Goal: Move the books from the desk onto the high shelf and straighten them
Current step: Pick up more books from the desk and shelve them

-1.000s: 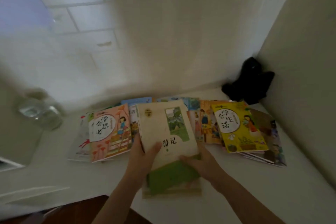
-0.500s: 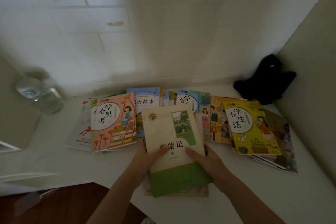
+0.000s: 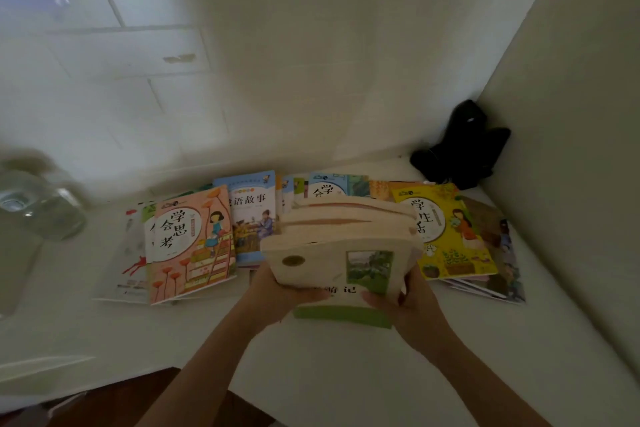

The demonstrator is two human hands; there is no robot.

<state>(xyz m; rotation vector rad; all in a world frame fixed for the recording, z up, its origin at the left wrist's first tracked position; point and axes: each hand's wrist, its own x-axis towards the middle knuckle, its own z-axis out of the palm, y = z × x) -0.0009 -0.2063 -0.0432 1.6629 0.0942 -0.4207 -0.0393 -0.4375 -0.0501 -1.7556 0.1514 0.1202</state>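
A stack of cream and green books point(image 3: 341, 246) is lifted off the white desk point(image 3: 346, 371) and tilted toward me, page edges showing on top. My left hand point(image 3: 277, 291) grips its left side and my right hand point(image 3: 403, 298) grips its right side. Behind the stack, several thin picture books lie spread flat: a pink one point(image 3: 190, 243) on the left, a blue one point(image 3: 247, 215) in the middle, a yellow one point(image 3: 446, 229) on the right. The high shelf is not in view.
A clear water bottle point(image 3: 38, 208) stands blurred at the left. A black object point(image 3: 460, 146) sits in the back right corner, where the wall point(image 3: 568, 149) meets the desk. The desk's front edge drops to a dark floor point(image 3: 145, 399).
The stack of books has risen off the desk and tipped up toward me in both hands. The view has shifted slightly.
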